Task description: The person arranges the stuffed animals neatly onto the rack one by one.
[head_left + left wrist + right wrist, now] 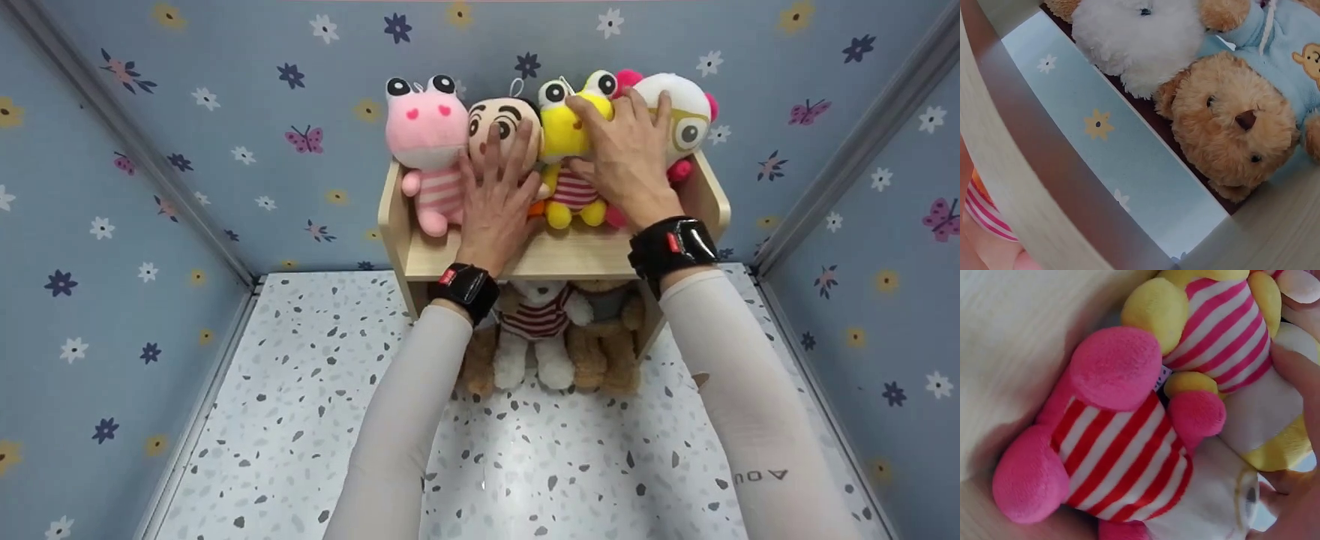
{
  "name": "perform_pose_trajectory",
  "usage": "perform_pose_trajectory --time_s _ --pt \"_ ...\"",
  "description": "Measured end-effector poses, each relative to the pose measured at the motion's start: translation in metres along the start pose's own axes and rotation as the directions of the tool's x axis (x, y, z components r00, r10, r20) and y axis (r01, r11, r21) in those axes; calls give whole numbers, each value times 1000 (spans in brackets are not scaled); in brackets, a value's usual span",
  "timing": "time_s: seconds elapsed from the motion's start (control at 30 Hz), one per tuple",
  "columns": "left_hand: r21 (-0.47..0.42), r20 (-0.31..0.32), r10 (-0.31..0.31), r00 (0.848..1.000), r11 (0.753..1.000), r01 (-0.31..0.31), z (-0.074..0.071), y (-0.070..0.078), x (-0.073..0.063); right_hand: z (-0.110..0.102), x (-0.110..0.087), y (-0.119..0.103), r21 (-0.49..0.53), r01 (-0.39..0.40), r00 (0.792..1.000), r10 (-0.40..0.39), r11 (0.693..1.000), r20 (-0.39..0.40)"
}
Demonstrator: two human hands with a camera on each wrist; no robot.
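Four plush toys sit in a row on the top of a small wooden shelf. My left hand (499, 202) lies with spread fingers over the boy doll (486, 112), touching its face and body. Left of it sits a pink plush toy (427, 124) with bulging eyes. My right hand (630, 154) spans the yellow plush toy (555, 124) and the white-headed plush toy with glasses (671, 90), its fingers spread across both. In the right wrist view, the pink-limbed, red-striped body (1123, 461) of the white-headed toy leans beside the yellow toy's striped body (1224, 337).
The wooden shelf (577, 255) stands against a flowered blue wall (262, 150). On its lower level sit a white plush in a striped top (536, 319) and brown teddy bears (607, 352); the left wrist view shows a bear's head (1235, 124) up close. Speckled floor (315, 405) spreads in front.
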State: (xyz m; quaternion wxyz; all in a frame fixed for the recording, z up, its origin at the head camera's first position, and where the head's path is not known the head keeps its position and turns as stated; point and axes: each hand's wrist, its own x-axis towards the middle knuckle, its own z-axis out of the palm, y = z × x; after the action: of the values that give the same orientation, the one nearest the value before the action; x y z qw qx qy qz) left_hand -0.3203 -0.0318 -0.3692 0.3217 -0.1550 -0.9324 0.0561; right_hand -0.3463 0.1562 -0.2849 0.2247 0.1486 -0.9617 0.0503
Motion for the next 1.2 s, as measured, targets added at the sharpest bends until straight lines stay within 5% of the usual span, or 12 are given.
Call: perform_pose_trajectory --time_s 0.4,0.6,0.83,0.97,1.2 --pt "184 173 -95 980 981 63 -12 12 8 15 -12 2 26 68 973 -60 997 -223" --pt "220 233 -114 966 974 61 -18 19 10 17 -15 4 31 71 968 -61 997 -242" --pt "136 151 -60 987 990 39 -17 22 3 13 -12 1 6 4 991 -3 1000 -136" --pt "66 125 16 992 998 -25 -17 24 -2 11 -11 1 -1 -55 996 55 998 -75" --pt "-11 104 114 988 993 -114 -12 22 -12 13 -22 8 22 -46 994 48 999 -98"
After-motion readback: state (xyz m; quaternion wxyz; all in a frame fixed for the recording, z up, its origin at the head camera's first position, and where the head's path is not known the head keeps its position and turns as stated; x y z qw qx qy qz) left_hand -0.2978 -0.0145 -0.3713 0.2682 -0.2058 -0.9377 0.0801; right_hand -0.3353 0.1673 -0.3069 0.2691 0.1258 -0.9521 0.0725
